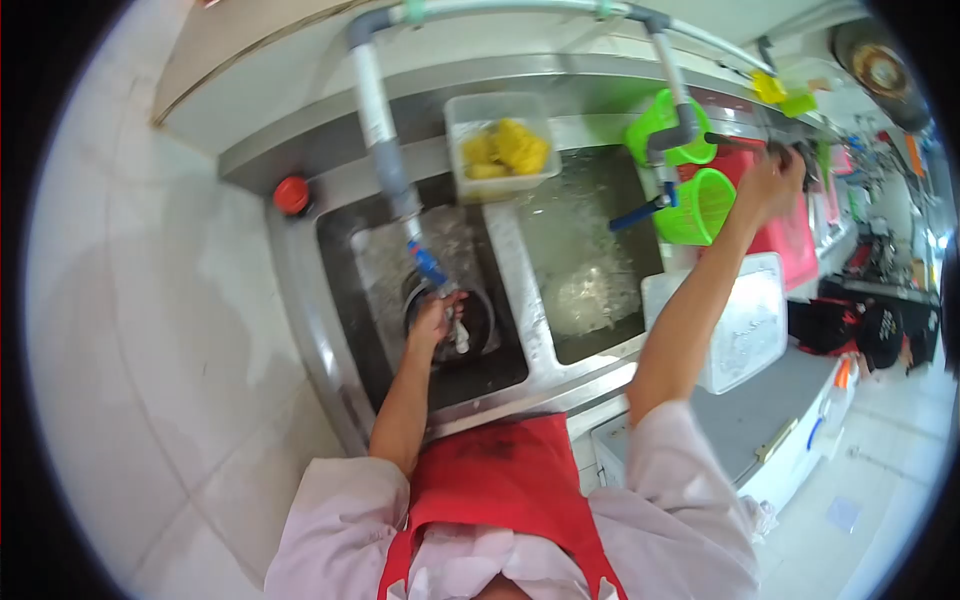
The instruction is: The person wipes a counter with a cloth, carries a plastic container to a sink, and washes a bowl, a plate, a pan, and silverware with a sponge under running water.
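My left hand [436, 318] is in the left sink, directly below the blue-handled tap [428, 262]. Its fingers are curled over a round metal pot [484, 312]. What they grip is hidden, and a whitish streak, perhaps water, shows beside them. My right arm reaches far out to the right, past the green baskets. At its end my right hand [776, 188] is closed around a utensil with a long dark handle [735, 142]; motion blur hides its kind.
A clear plastic tub [462, 188] with yellow cloths or sponges stands behind the sinks. Water fills the right sink [585, 260]. Green baskets [700, 205], a red tray [795, 245] and a white lidded container [745, 330] are to the right. A red-capped jar [292, 196] stands at left.
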`<state>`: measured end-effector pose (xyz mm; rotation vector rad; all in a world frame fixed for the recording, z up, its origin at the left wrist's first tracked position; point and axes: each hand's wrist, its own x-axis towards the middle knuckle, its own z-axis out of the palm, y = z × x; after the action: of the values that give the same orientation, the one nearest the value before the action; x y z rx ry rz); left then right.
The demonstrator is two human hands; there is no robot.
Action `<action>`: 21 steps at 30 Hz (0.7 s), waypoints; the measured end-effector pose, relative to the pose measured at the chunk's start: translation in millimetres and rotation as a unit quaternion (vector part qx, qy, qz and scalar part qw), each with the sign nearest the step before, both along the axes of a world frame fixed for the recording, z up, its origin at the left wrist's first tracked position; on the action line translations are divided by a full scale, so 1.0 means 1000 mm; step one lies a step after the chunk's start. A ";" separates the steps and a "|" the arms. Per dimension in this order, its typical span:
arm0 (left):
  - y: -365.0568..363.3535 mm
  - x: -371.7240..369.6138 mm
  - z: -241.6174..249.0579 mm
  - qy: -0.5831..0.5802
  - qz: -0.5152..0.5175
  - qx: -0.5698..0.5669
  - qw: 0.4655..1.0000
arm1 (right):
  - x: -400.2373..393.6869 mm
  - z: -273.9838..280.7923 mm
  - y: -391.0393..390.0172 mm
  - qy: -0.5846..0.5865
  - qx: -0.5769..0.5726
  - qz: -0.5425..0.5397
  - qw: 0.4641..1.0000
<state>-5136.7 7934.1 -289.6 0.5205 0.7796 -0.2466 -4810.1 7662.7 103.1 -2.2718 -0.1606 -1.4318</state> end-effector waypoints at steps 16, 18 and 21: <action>0.008 -0.033 0.048 0.019 0.000 0.065 0.998 | -0.141 0.004 0.108 0.318 0.178 0.204 0.909; 0.009 -0.028 0.043 0.034 0.013 0.069 0.997 | -0.214 -0.061 0.132 0.530 0.332 0.379 0.682; 0.010 -0.029 0.034 0.024 -0.031 0.087 0.995 | -0.269 -0.240 0.164 0.603 0.010 0.400 0.690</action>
<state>-5165.5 7944.6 -255.4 0.7061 0.8382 -0.2501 -5078.7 7826.2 -136.5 -2.1581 -0.5791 0.5727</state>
